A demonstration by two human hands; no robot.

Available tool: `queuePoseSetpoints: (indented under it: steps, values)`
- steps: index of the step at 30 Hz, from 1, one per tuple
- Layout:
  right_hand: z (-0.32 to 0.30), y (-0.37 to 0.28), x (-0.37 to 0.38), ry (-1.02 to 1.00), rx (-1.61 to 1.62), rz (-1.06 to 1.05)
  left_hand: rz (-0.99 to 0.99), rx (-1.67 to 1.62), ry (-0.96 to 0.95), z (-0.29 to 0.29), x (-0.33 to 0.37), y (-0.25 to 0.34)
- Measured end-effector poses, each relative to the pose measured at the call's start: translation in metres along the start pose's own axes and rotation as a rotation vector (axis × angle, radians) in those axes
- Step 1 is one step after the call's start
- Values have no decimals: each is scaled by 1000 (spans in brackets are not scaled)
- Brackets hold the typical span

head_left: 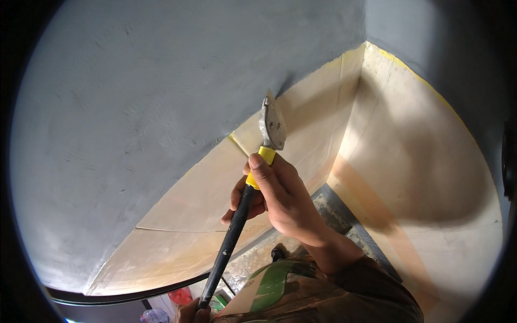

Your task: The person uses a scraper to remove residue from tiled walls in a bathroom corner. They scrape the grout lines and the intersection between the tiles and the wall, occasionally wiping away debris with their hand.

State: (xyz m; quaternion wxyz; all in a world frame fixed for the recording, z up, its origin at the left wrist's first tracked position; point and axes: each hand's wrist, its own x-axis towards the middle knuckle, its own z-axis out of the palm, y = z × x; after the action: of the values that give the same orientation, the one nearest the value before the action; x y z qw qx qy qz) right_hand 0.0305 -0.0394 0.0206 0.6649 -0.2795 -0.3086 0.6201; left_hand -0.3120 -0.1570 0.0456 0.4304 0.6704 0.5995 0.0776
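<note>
My right hand (283, 202) is closed round the upper part of a long-handled scraper, its thumb lying along the yellow collar (267, 154). The scraper's black handle (232, 237) runs down to the lower edge, where my left hand (187, 312) is wrapped about its end, partly cut off by the picture. At the top, the flat metal head (273, 124) points up and away. Its blade tip is close to the line between grey coating (161, 81) and bare beige wall (318, 107); whether it touches, I cannot tell.
Ahead and right, two beige wall faces meet in a corner (353, 113), with grey coating above. A dark strip (366, 237) runs along the wall's foot. Low on the left are a clear plastic bottle (154, 315) and a red item (180, 295). A shoe (277, 253) stands on the floor.
</note>
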Motion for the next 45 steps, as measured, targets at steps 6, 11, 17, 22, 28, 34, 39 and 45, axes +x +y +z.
queuePoseSetpoints:
  steps: [6, 11, 17, 22, 28, 34, 39, 45]
  values:
    - [-31, -28, 9, 7, -6, -10, -43, 64, 80, 22, 18, 46]
    - [-54, -58, 14, 3, -34, 22, 63, 54, -16, 27, 38, 64]
    - [-67, -79, 18, 5, 30, 125, -4, 62, -125, 25, 43, 84]
    - [-72, -73, 15, -57, 10, 137, -59, 6, 163, 44, 23, 128]
    - [-80, -86, 19, -17, 15, 157, -269, 8, 5, 42, 31, 132]
    - [-89, -86, 17, -80, 39, 169, -98, 145, 110, 59, 24, 147]
    - [-91, -90, 21, -57, -40, 174, -230, 100, -55, 50, 36, 118]
    - [-106, -96, 20, -81, 30, 139, -43, 15, -19, 63, 39, 129]
